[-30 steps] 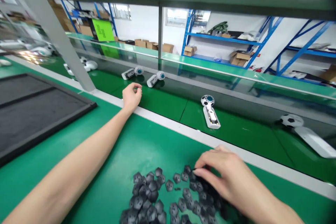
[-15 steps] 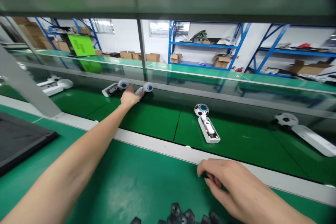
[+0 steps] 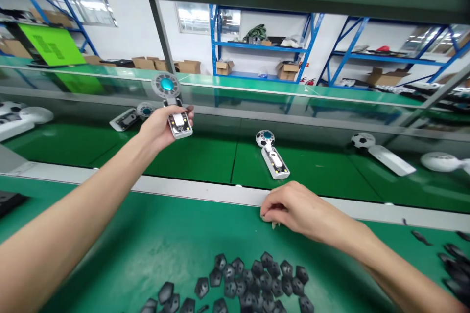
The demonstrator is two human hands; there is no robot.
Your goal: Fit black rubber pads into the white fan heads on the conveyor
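Green bench [image 3: 154, 244] beside a conveyor belt [image 3: 205, 156]: one fan in hand.
My left hand [image 3: 157, 129], upper left of centre, is closed around the handle of a white fan [image 3: 172, 107], clear above the belt. My right hand [image 3: 293, 208] rests mid-frame on the bench, fingers curled under; I cannot tell whether it holds anything. Dark pieces [image 3: 253, 279] lie at bottom centre.

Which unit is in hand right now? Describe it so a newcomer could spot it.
Look at the green conveyor belt running across the middle. Above its near-left part, the left hand holds up a white handheld unit with its round, teal-centred head upward. It alone is lifted; the other units lie flat on the belt.
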